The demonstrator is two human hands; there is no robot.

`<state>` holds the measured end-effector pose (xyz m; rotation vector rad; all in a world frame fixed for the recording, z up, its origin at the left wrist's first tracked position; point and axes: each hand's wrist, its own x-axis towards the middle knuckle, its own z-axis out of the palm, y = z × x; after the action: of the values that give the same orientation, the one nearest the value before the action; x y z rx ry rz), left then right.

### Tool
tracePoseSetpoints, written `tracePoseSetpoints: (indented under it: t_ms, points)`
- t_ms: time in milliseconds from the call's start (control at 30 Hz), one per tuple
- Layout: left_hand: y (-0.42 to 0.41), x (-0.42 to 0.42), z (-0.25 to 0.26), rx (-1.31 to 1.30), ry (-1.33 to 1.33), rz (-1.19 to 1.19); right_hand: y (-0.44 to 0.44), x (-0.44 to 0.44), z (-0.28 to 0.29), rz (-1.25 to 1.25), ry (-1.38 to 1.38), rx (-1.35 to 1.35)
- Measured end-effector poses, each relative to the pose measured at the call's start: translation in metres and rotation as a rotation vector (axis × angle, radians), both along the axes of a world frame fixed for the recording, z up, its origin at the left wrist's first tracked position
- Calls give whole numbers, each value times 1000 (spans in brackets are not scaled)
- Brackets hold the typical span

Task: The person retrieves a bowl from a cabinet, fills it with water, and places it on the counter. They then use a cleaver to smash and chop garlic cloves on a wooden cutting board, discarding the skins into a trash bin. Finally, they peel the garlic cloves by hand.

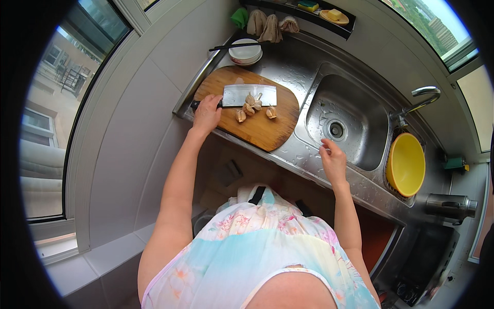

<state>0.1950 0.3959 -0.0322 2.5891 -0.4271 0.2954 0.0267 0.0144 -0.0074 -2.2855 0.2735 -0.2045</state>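
Note:
My left hand (208, 111) is closed over the black handle of a cleaver, at the left edge of a wooden cutting board (247, 135). The cleaver's broad steel blade (234, 95) lies flat on the board. A cluster of garlic cloves (252, 103) sits partly over the blade and its near edge. One loose clove (241, 116) lies left of the cluster and another clove (271, 112) lies to the right. Over the front rim of the sink hangs my right hand (334, 160), fingers loosely bent and apart, with nothing visible in it.
A steel sink basin (355, 116) with a chrome faucet (420, 98) adjoins the board. Stacked white bowls (245, 53) with black chopsticks (227, 46) across them stand behind it. At right are a yellow bowl (407, 166), a steel flask (447, 205) and a black stove (424, 255).

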Motion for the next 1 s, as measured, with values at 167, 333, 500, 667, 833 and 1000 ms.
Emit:
tracePoseSetpoints:
  t_ms: [167,333,500,667,833,1000]
  points:
    - [7,24,-12,272,-18,-67,50,115,-12,304,-39,-86]
    - [17,32,-7,394,79,-160,84,157,-30,472,-109,-269]
    - [23,44,6,487,76,-371,87,156,-37,473,10,-131]
    - [11,42,57,598,128,-347,73,144,-37,298,50,58]
    - [19,44,71,723,-30,-276,71,138,-38,-41,184,210]
    - [30,29,81,694,52,-124,74,132,-52,-167,200,159]
